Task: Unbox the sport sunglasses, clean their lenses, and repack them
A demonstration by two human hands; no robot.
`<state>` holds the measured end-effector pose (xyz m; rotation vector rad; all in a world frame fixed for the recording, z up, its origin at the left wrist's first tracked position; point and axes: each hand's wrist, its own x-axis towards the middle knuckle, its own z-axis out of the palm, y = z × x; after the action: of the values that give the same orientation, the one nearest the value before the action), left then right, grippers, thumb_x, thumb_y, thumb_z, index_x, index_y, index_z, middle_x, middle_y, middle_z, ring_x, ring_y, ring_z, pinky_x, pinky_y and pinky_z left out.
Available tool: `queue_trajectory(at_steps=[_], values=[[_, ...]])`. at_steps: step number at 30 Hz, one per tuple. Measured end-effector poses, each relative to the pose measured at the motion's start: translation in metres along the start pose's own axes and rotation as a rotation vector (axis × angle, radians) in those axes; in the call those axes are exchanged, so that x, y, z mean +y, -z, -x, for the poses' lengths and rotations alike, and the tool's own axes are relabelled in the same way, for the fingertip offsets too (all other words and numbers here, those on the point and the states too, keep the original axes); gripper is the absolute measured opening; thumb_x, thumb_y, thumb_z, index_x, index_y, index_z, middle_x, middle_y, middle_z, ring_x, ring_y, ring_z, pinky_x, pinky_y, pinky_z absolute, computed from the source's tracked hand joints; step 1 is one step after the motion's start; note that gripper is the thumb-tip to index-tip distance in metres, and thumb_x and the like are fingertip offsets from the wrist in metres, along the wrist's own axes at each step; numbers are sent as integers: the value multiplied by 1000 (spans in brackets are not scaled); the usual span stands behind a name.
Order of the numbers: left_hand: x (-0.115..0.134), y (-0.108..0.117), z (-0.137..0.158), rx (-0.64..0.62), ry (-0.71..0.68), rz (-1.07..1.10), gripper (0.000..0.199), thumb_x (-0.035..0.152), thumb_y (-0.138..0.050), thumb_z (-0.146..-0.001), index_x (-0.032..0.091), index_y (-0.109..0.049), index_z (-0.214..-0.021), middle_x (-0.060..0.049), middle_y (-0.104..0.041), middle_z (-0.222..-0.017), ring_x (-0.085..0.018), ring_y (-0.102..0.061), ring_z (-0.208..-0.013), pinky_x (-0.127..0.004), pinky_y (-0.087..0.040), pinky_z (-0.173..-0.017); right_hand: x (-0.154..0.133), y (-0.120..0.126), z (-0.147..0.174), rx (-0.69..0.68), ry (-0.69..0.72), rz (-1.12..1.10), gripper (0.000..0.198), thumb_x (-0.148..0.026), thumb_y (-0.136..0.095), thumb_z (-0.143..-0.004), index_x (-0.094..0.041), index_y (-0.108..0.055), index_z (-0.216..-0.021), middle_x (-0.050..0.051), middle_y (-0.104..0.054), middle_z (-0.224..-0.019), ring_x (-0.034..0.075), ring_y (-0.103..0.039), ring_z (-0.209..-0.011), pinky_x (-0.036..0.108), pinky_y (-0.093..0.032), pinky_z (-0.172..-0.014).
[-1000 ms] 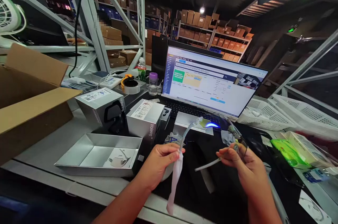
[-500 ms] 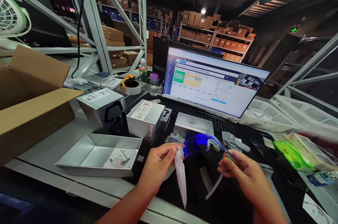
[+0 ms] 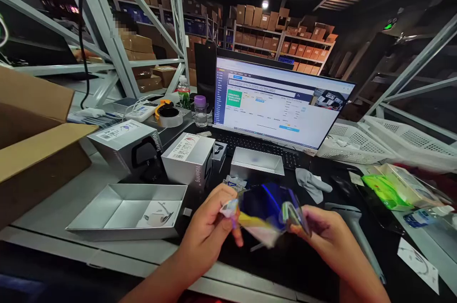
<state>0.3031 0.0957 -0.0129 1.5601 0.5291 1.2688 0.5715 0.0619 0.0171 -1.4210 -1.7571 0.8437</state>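
Note:
Blue-lensed glasses (image 3: 262, 202) are held between my two hands above the black mat, their lens curving away from me. My left hand (image 3: 209, 227) is closed around the left end, pinching a crumpled bit of white wrapping. A whitish-yellow strip (image 3: 262, 232), blurred by motion, trails below the lens. My right hand (image 3: 323, 229) grips the right end near a shiny clear part of the frame. Left of my hands lies an open silver box tray (image 3: 96, 232) with a printed card (image 3: 157, 215) inside. Another silver box tray (image 3: 257, 162) sits behind the glasses.
Silver product boxes (image 3: 187, 153) stand at the left beside an open cardboard carton (image 3: 39, 160). A monitor (image 3: 271, 107) and keyboard (image 3: 235, 143) are behind. To the right are a grey cloth (image 3: 314, 185), a grey handled device (image 3: 359, 236), green packet (image 3: 387, 192) and white baskets (image 3: 357, 143).
The glasses have tilted and turned between my hands, and the lens looks darker. The white wrapping, hanging straight down before, now swings rightward under the lens. The whole view has shifted slightly.

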Motion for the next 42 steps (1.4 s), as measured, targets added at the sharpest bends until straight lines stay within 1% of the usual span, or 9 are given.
queue_trajectory(at_steps=[5, 10, 13, 16, 24, 30, 33, 36, 42], values=[[-10, -17, 0, 83, -220, 143, 11, 27, -51, -101, 24, -59, -94, 0, -47, -95, -7, -57, -65, -21, -56, -59, 13, -19, -8, -47, -107, -509, 27, -38, -87, -74, -17, -71, -78, -1, -66, -68, 13, -63, -63, 19, -54, -57], [-17, -4, -20, 220, -59, -280, 12, 28, -60, -95, 21, -65, -105, -4, -60, -96, -16, -63, -90, -25, -55, -80, 40, -21, -27, 289, -193, -977, 39, -38, -96, -60, -19, -71, -84, -1, -70, -76, 10, -67, -62, 16, -59, -55], [-31, 7, -39, 238, 174, -708, 33, 25, -45, -100, 19, -51, -132, -8, -63, -108, -17, -65, -93, -29, -56, -83, 48, -9, -32, 550, -127, -967, 39, -33, -99, -56, -20, -72, -82, -2, -71, -74, 10, -70, -64, 17, -62, -60], [-52, 9, -55, 109, 328, -1123, 34, 12, -37, -96, 17, -59, -122, -13, -60, -116, -21, -66, -97, -37, -55, -88, 52, 6, -28, 728, -41, -900, 37, -33, -97, -59, -21, -73, -85, -2, -74, -80, 11, -72, -71, 18, -64, -65], [-82, 4, -73, 25, 544, -1398, 30, -1, -39, -85, 11, -65, -95, -16, -64, -101, -24, -70, -79, -33, -53, -69, 59, 13, -19, 617, -69, -750, 37, -41, -93, -65, -19, -75, -88, 1, -74, -77, 16, -74, -72, 24, -65, -65], [-39, -2, -63, 126, 265, -1471, 30, 13, -36, -98, 16, -63, -109, -16, -60, -130, -26, -69, -103, -37, -57, -84, 58, 15, -17, 602, -48, -726, 37, -46, -88, -73, -19, -72, -92, 2, -75, -87, 18, -75, -78, 29, -66, -71], [-33, -14, -49, 237, -256, -1400, 26, 18, -42, -100, 20, -66, -110, -12, -66, -128, -23, -68, -111, -33, -56, -93, 54, 20, -16, 717, 5, -778, 38, -45, -88, -72, -19, -69, -92, 2, -75, -90, 18, -75, -75, 27, -66, -66], [-44, -31, -37, 124, -688, -1318, 22, 15, -49, -98, 19, -67, -109, -11, -73, -115, -22, -72, -105, -29, -58, -88, 51, 29, -8, 887, 58, -822, 39, -43, -90, -69, -18, -67, -89, 1, -72, -86, 17, -76, -76, 25, -65, -65], [-63, -59, -15, -196, -463, -1247, 26, 6, -41, -92, 18, -63, -97, -13, -71, -120, -22, -74, -96, -32, -62, -77, 60, 40, 38, 963, 13, -719, 31, -39, -89, -73, -20, -68, -87, -2, -69, -79, 18, -77, -82, 25, -66, -73]])
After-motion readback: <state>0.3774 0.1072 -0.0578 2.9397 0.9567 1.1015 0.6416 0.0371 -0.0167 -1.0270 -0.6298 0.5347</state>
